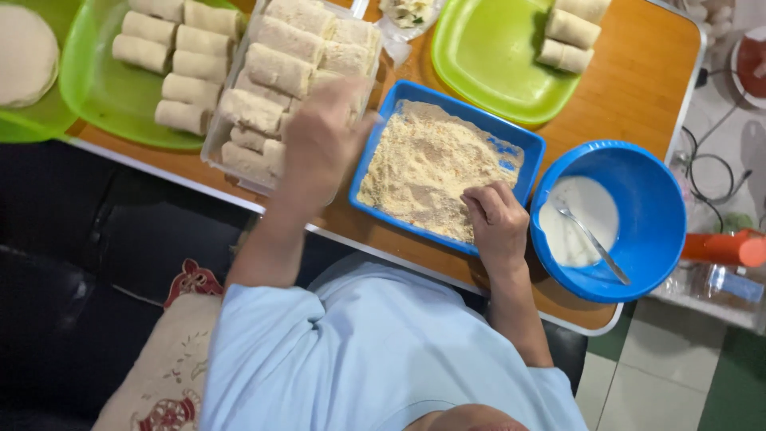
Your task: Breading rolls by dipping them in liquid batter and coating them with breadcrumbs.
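My left hand [319,142] hovers, blurred, over a clear plastic container [214,144] packed with pale rolled wraps [275,68]. Its back faces the camera, so whatever its fingers hold is hidden. My right hand [495,223] rests at the near edge of a blue rectangular tray [523,144] filled with breadcrumbs [423,164], fingers curled down into the crumbs. A round blue bowl [654,199] with white batter and a metal spoon [594,239] stands just right of that hand.
A green plate [104,96] at the left carries more rolls, and another green plate [495,64] at the back holds a few. A flat round dough sheet [24,52] lies far left. An orange bottle [726,247] and cables sit beyond the wooden table's right edge.
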